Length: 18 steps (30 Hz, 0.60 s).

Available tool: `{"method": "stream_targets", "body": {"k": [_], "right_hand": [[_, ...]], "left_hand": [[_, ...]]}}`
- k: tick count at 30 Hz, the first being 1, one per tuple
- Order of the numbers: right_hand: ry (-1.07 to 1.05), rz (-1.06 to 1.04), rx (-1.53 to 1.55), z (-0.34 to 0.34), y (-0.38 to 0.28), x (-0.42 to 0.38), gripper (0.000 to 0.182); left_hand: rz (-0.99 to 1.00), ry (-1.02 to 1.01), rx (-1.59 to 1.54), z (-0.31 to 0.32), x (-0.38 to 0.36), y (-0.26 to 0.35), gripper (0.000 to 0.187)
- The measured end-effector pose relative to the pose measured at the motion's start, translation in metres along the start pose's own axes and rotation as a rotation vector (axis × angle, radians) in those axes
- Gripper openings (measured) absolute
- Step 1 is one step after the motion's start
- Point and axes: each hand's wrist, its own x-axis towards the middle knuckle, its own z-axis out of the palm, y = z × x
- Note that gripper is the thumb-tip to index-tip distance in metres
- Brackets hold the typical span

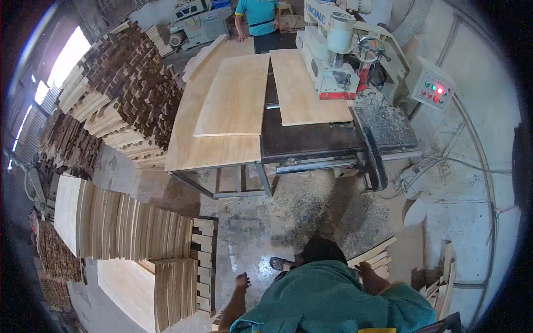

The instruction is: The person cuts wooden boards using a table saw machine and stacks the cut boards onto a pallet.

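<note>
Seen from the bench (pixel 183 158): the left hand (pixel 242 281) hangs spread and empty below it, near the upright boards (pixel 161 233) on the floor. The right hand (pixel 366 272) rests on short slats (pixel 373 256); I cannot tell its grip. Two panels (pixel 236 97) already lie on the bench; many boards wait below.

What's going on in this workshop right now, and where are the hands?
A person in a green shirt stands on the dusty floor facing a woodworking machine. Both hands are empty: the left hand hangs open beside stacked boards, and the right hand is down near a small pile of wood strips. Two flat panels lie on the table by the machine. Another person stands at its far end.
</note>
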Motion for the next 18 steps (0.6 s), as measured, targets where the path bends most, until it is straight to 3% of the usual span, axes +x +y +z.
{"method": "stream_targets", "body": {"k": [4, 6, 10, 13, 14, 18], "right_hand": [[-0.073, -0.079, 0.069, 0.021, -0.004, -0.002, 0.037], [-0.273, -0.064, -0.03, 0.038, -0.009, 0.028, 0.04], [-0.417, -0.053, -0.051, 0.107, -0.027, 0.04, 0.04], [-0.492, -0.192, -0.305, 0.179, -0.047, 0.061, 0.042], [-0.398, -0.049, -0.318, 0.217, -0.067, 0.052, 0.039], [-0.534, -0.177, -0.51, 0.334, -0.112, 0.057, 0.035]], "left_hand": [[0.05, -0.091, 0.053, 0.008, 0.028, 0.055, 0.036], [0.131, -0.07, 0.117, 0.022, 0.031, 0.078, 0.036], [0.217, -0.07, 0.078, 0.035, 0.039, 0.117, 0.038], [0.165, -0.084, 0.008, 0.031, 0.019, 0.137, 0.04], [0.154, -0.056, -0.016, 0.03, 0.0, 0.142, 0.041], [-0.012, 0.048, -0.16, 0.026, -0.013, 0.165, 0.042]]}}
